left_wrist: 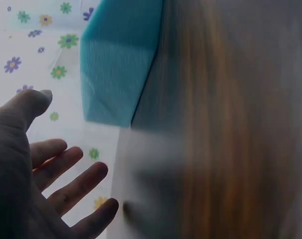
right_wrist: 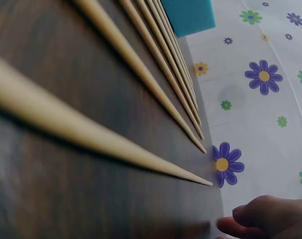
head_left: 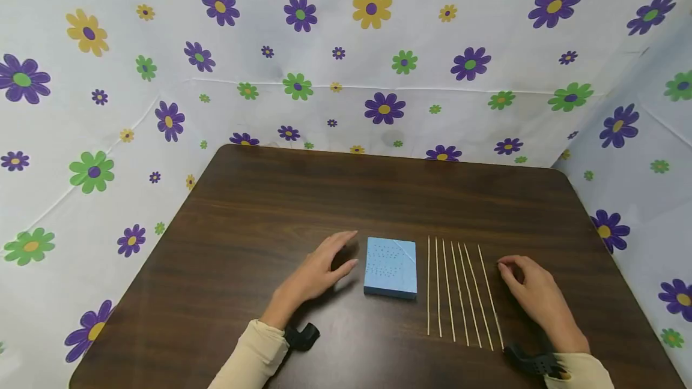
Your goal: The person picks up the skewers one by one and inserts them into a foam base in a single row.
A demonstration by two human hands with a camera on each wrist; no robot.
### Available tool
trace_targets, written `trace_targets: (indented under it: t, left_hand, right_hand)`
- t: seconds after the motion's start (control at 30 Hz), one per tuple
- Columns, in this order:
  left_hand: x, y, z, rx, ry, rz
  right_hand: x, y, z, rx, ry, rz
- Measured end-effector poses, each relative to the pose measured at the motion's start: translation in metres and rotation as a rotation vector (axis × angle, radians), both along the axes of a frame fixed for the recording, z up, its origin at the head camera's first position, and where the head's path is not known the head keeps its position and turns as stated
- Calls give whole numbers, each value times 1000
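Note:
A blue foam block (head_left: 391, 266) with rows of small holes in its top lies flat on the table. Just to its left hovers my left hand (head_left: 316, 272), fingers extended and thumb spread, apart from the block and holding nothing. Several thin wooden skewers (head_left: 429, 287) lie side by side to the right of the block, their pointed ends facing away from me. The rightmost skewer (right_wrist: 98, 137) sits slightly apart from the others. Beyond it is my right hand (head_left: 537, 296), fingers loosely bent and thumb near the index finger, with nothing visible in its grasp.
The dark wooden table (head_left: 324, 197) carries the block and skewers. A white cloth (head_left: 324, 29) with purple, yellow and green flowers hangs behind the table and along both sides. Each wrist wears a black band (head_left: 303, 337).

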State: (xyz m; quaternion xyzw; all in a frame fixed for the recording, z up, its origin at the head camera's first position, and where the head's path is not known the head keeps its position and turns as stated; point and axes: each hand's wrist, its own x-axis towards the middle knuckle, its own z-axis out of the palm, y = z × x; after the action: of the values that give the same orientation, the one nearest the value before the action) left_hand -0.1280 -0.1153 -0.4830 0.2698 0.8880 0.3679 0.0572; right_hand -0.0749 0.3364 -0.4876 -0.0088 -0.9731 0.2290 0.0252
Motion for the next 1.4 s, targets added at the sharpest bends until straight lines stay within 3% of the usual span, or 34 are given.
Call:
trace_targets:
  t: [0.17,0.4,0.87,1.4]
  left_hand:
    - [7,9,-2,-33,15,-38]
    - [10,14,-6,-58,44,-90]
    - [13,15,-8,-85,87,-96]
    - [7,18,-13,-86,123,-97]
  right_hand:
    - [4,-2,1,-4,-67,21]
    - [5,-5,-1,-14,-61,42]
    - [-2,-14,4,12,-112,80]
    - [-6,-14,6,55,-125,80]
